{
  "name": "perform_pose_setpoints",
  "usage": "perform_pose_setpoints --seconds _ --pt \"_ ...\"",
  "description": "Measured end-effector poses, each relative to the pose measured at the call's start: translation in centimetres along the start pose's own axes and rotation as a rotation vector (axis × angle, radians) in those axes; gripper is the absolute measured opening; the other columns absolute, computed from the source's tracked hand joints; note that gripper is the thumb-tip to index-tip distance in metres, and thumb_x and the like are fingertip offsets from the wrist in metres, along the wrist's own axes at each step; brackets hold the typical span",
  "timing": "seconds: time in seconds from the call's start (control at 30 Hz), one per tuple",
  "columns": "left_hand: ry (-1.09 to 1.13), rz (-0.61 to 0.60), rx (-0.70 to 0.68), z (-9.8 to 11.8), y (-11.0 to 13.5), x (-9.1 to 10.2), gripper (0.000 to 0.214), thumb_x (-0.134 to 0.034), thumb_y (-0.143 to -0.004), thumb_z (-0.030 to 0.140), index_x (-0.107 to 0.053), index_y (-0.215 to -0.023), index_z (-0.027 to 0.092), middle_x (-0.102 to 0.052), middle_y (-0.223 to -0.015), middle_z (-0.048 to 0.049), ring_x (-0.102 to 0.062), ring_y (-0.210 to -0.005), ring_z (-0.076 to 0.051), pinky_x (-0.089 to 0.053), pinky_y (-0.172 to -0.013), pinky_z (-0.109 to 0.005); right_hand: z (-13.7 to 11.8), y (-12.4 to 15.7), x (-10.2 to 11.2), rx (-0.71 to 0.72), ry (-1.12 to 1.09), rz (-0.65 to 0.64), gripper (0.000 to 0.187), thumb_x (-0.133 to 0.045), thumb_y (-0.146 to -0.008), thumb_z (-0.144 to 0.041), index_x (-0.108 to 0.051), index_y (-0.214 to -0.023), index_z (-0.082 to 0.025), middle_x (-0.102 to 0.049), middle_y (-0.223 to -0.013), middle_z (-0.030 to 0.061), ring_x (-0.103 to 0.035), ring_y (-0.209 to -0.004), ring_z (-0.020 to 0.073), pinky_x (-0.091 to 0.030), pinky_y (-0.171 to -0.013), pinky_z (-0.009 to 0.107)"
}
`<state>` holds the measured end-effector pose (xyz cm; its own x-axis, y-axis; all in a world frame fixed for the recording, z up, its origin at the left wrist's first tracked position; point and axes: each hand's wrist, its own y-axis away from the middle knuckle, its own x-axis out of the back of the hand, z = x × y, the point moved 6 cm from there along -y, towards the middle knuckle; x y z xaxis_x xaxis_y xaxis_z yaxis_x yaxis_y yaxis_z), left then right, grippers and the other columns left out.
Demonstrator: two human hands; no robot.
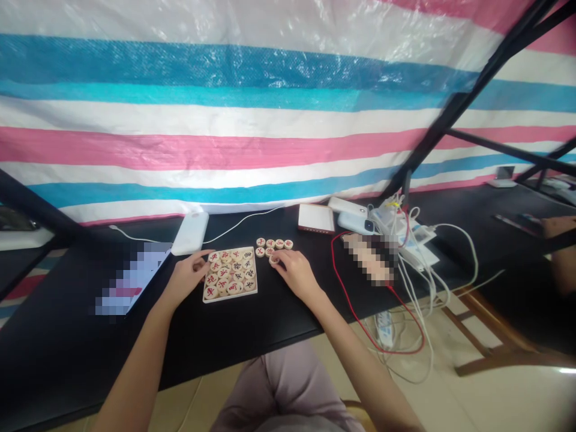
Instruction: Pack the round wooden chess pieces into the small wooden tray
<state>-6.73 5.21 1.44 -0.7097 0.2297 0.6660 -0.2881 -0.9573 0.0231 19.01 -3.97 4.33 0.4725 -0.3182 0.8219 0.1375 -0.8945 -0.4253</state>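
A shallow white box (230,299) lies on the black table, filled with round Chinese chess pieces (234,287) marked in red and black. My left hand (191,275) rests at the box's left edge, thumb and fingers bent close together by its rim; what they hold, if anything, is hidden. Right of the box, several red-marked pieces (270,243) stand in two short rows. At the right end of the nearer row, my right hand (294,271) pinches a single Chinese chess piece (274,261) between thumb and fingers.
Behind the pieces sits an open box lid (316,217). A white power bank (191,233) and a blurred screen (135,279) lie to the left. Rightward are a blurred phone (366,258), a red cable (335,270) and tangled white cables (405,240). Another person's hand (560,231) shows far right.
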Motion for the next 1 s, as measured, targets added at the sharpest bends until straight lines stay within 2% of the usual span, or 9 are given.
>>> perform_pose_setpoints --seconds 0.13,0.37,0.47,0.57,0.67,0.8,0.9,1.0 --pt "0.019 -0.005 0.010 -0.1 -0.1 -0.1 0.055 -0.048 -0.074 0.043 -0.055 -0.121 0.016 -0.056 -0.066 0.0012 -0.056 -0.061 -0.015 -0.049 -0.060 -0.026 0.6 0.4 -0.6 -0.013 0.026 -0.020 0.010 -0.049 -0.089 -0.020 -0.059 -0.090 -0.020 -0.065 -0.091 0.0043 -0.058 -0.085 0.0155 -0.043 -0.076 0.028" --pt "-0.014 0.010 0.031 0.9 0.2 0.3 0.056 -0.050 -0.072 0.044 -0.057 -0.120 0.016 -0.058 -0.065 0.0020 -0.057 -0.061 -0.015 -0.049 -0.060 -0.024 0.0 0.0 -1.4 -0.015 0.071 -0.071 0.022 -0.039 -0.093 -0.018 -0.058 -0.104 -0.017 -0.058 -0.112 0.0087 -0.057 -0.097 0.0151 -0.048 -0.073 0.024" --pt "-0.007 0.020 0.045 0.7 0.2 0.4 0.058 -0.051 -0.071 0.045 -0.057 -0.121 0.017 -0.060 -0.066 0.0015 -0.058 -0.061 -0.015 -0.049 -0.060 -0.024 -0.5 0.5 0.3 0.000 0.091 -0.005 0.025 -0.039 -0.093 -0.020 -0.059 -0.108 -0.017 -0.057 -0.115 0.0098 -0.056 -0.101 0.0167 -0.047 -0.080 0.027" --pt "-0.017 0.031 0.056 0.6 0.2 0.4 0.057 -0.051 -0.071 0.046 -0.058 -0.120 0.017 -0.061 -0.068 0.0007 -0.059 -0.063 -0.015 -0.050 -0.062 -0.024 0.2 1.7 3.5 -0.010 0.122 0.066 0.027 -0.040 -0.093 -0.022 -0.061 -0.109 -0.020 -0.059 -0.114 0.0086 -0.057 -0.097 0.0183 -0.044 -0.082 0.032" --pt "-0.013 0.035 0.084 0.4 0.3 0.4 0.058 -0.051 -0.072 0.046 -0.058 -0.120 0.017 -0.062 -0.071 -0.0001 -0.060 -0.066 -0.016 -0.051 -0.065 -0.024 3.7 3.8 7.7 -0.144 0.122 0.169 0.028 -0.039 -0.092 -0.024 -0.060 -0.112 -0.022 -0.061 -0.111 0.0069 -0.057 -0.097 0.0185 -0.043 -0.085 0.034" --pt "-0.013 0.026 0.129 0.2 0.3 0.3 0.060 -0.052 -0.072 0.046 -0.055 -0.124 0.016 -0.065 -0.077 -0.0017 -0.062 -0.075 -0.019 -0.051 -0.069 -0.025 11.2 9.0 12.5 -0.438 0.128 0.383 0.038 -0.044 -0.089 -0.035 -0.051 -0.122 -0.017 -0.059 -0.113 0.0123 -0.053 -0.105 0.0228 -0.042 -0.091 0.039" --pt "-0.090 0.062 0.129 0.3 0.4 0.5 0.058 -0.052 -0.072 0.047 -0.057 -0.122 0.017 -0.065 -0.076 -0.0009 -0.061 -0.074 -0.019 -0.049 -0.070 -0.026 15.5 13.6 14.0 -0.606 0.160 0.437 0.063 -0.051 -0.083 -0.049 -0.037 -0.133 -0.013 -0.054 -0.120 0.0173 -0.052 -0.108 0.0266 -0.040 -0.093 0.045" --pt "-0.129 0.090 0.141 0.6 0.4 0.6 0.058 -0.051 -0.071 0.048 -0.059 -0.120 0.018 -0.066 -0.076 -0.0007 -0.061 -0.074 -0.019 -0.049 -0.070 -0.026 17.6 16.6 14.0 -0.695 0.148 0.387 0.081 -0.054 -0.077 -0.057 -0.028 -0.139 -0.011 -0.054 -0.121 0.0191 -0.053 -0.108 0.0288 -0.042 -0.092 0.046"
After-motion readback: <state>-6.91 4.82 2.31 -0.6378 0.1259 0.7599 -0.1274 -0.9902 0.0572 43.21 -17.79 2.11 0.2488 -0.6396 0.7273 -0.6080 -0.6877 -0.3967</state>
